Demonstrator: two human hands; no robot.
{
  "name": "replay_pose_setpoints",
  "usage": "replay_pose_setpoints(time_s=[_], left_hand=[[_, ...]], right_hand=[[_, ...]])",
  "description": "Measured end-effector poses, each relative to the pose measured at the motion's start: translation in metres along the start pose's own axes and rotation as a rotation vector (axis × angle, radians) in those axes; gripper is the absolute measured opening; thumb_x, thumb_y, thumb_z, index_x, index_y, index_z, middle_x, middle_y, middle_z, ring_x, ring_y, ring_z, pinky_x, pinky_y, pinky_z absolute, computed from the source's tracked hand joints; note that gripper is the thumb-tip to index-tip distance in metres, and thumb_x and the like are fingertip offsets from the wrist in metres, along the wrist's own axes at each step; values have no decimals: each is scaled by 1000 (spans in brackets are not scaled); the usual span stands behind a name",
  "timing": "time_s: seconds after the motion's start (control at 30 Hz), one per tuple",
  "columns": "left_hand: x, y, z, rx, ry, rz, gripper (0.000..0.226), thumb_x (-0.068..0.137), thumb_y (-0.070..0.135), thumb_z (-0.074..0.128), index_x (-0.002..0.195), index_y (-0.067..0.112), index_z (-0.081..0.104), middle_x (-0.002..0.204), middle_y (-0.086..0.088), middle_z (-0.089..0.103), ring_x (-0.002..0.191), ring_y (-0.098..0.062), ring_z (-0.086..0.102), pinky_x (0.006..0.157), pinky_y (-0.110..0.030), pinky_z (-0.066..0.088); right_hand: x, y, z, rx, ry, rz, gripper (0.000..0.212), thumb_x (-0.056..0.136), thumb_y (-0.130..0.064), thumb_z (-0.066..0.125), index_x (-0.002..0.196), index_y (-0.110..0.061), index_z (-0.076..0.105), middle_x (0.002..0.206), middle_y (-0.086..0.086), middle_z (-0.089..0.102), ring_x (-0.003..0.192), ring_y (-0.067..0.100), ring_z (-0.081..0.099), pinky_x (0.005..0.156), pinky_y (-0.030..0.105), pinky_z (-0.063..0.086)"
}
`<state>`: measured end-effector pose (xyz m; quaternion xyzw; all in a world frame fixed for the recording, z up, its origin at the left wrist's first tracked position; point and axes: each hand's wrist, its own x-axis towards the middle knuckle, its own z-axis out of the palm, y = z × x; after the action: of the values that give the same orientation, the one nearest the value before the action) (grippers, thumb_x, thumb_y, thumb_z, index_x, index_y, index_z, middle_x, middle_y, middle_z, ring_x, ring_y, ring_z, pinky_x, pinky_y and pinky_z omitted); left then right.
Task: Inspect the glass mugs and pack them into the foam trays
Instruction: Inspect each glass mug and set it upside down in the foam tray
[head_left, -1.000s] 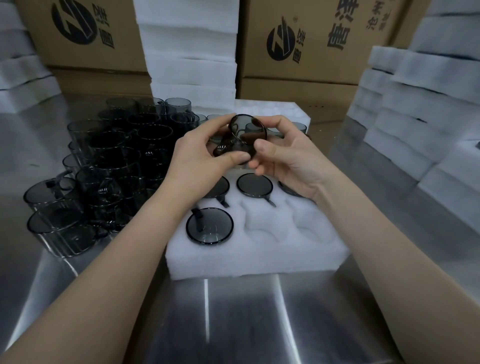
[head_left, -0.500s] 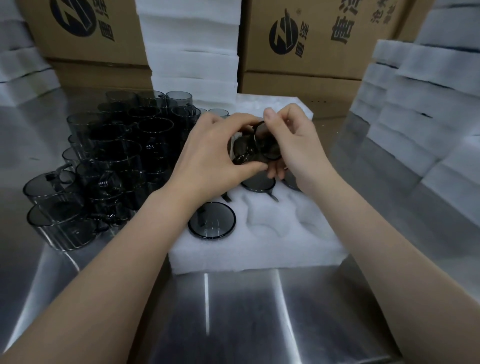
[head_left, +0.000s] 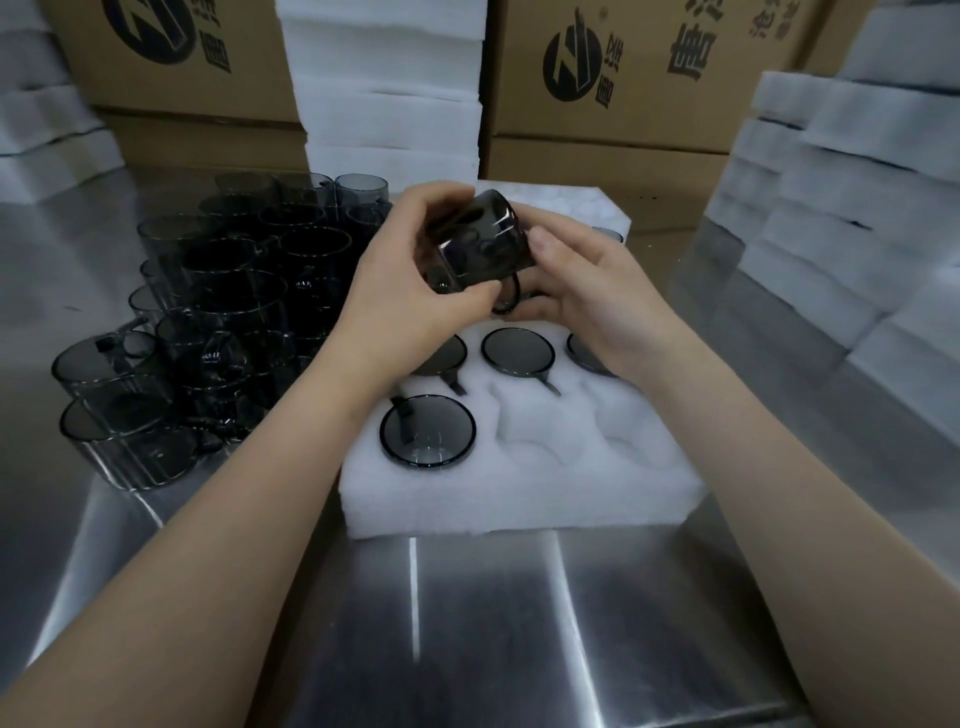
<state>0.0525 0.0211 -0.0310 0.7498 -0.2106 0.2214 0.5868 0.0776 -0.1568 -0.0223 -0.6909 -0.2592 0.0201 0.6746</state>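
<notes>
Left hand (head_left: 400, 296) and right hand (head_left: 592, 301) hold one mug (head_left: 480, 244); tray (head_left: 519, 501) part-filled, front pockets empty; loose mugs (head_left: 218, 312) unpacked.

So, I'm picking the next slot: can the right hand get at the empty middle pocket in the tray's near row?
Probably yes. The empty pocket lies on the near side of the right hand, with nothing over it. That hand and the left hand grip the mug, so it would arrive loaded.

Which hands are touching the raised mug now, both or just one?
Touching, both. Head view: the left hand curls round the mug, and the right hand pinches its other end, thumb on the glass.
</notes>
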Motion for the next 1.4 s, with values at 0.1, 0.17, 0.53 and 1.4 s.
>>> replay_pose_setpoints(time_s=[0.1, 0.17, 0.53, 1.4], left_hand=[[2, -1, -1, 102, -73, -25, 66, 69, 16, 77, 131, 17, 55, 123, 5, 63, 117, -7, 58, 104, -35, 46], [3, -3, 0, 157, -115, -61, 70, 69, 17, 82, 134, 21, 56, 119, 5, 66, 114, -8, 60, 103, -36, 46], [-3, 4, 6, 331, -179, 126, 72, 61, 9, 85, 129, 19, 62, 107, 8, 68, 101, -5, 60, 93, -18, 44], [-1, 2, 6, 232, -149, 33, 67, 64, 22, 87, 124, 24, 59, 108, 16, 65, 105, 0, 60, 98, -23, 46]], right_hand=[[-1, -1, -1, 3, 59, -19, 47, 88, -20, 63, 134, -23, 54, 95, 1, 63, 78, 17, 62, 75, 33, 56], [-1, -2, -1, -87, 91, -52, 46, 81, -19, 71, 126, -23, 60, 96, 2, 62, 80, 21, 61, 76, 34, 56], [2, -2, 10, -310, 349, -150, 29, 86, -30, 71, 70, -18, 49, 66, -6, 55, 60, 6, 53, 57, 22, 44], [1, -2, 7, -68, 264, -84, 18, 101, -21, 53, 83, -14, 55, 76, 6, 56, 61, 18, 49, 47, 25, 40]])
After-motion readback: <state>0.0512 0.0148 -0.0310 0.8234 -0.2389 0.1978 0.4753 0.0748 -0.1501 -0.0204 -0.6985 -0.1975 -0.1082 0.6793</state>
